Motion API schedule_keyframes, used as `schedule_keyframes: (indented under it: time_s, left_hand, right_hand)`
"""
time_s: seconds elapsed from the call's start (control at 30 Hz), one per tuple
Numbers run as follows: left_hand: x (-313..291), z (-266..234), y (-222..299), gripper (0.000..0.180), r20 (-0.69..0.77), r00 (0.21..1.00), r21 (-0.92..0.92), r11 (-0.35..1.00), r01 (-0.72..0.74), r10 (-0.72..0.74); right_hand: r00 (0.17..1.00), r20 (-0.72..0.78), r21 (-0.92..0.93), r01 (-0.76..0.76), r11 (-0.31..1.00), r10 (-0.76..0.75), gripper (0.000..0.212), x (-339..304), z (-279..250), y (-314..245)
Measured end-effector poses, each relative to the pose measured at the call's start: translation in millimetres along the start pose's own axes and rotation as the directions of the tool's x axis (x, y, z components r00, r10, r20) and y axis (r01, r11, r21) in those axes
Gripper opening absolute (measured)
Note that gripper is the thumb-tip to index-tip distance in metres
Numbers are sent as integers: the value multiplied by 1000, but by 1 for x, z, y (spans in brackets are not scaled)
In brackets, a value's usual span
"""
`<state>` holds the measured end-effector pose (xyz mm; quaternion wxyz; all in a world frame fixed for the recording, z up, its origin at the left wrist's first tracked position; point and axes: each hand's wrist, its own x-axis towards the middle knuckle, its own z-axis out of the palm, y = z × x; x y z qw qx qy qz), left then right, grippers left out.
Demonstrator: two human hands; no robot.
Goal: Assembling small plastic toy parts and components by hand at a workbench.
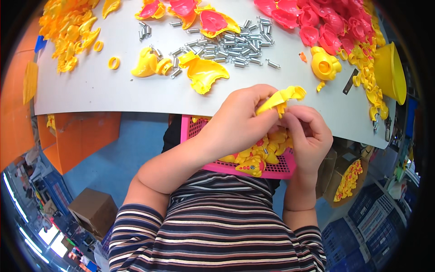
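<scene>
My left hand (247, 115) is closed around a yellow curved plastic shell piece (278, 99) just past the table's front edge. The fingers of my right hand (311, 133) are bent in at the underside of that piece, pinched together; what sits between them is hidden. Below both hands, a pink plastic basket (185, 129) rests on my lap with several yellow and red plastic toy pieces (251, 167) in it. On the table beyond lie a yellow shell half (204, 75), another yellow piece (146, 62) and a heap of small metal springs (238, 47).
Piles of yellow pieces (68, 34) and pink shells (324, 22) cover the table's far left and far right. A yellow cone-shaped container (392, 75) stands at the right edge. An orange bin (81, 136), a cardboard box (93, 211) and blue crates (369, 222) surround me below.
</scene>
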<state>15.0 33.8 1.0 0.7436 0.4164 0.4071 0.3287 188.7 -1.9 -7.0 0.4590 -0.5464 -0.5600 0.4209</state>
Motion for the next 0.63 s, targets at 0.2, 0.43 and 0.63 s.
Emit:
schedule_keyframes:
  time_s: [0.2,0.43,0.63]
  left_hand:
    - [-2,-1,1,21,-12,1000,-23,999,23,-24]
    - [-4,5,-11,24,-63,993,-59,993,-101,97]
    - [-7,6,-10,24,-33,999,-296,955,7,-17]
  right_hand:
    - [999,18,54,-49,997,48,12,-6,3,-5]
    - [994,73,29,-79,996,77,17,-2,-4,-15]
    - [990,26,27,-138,990,138,17,-3,1,-20]
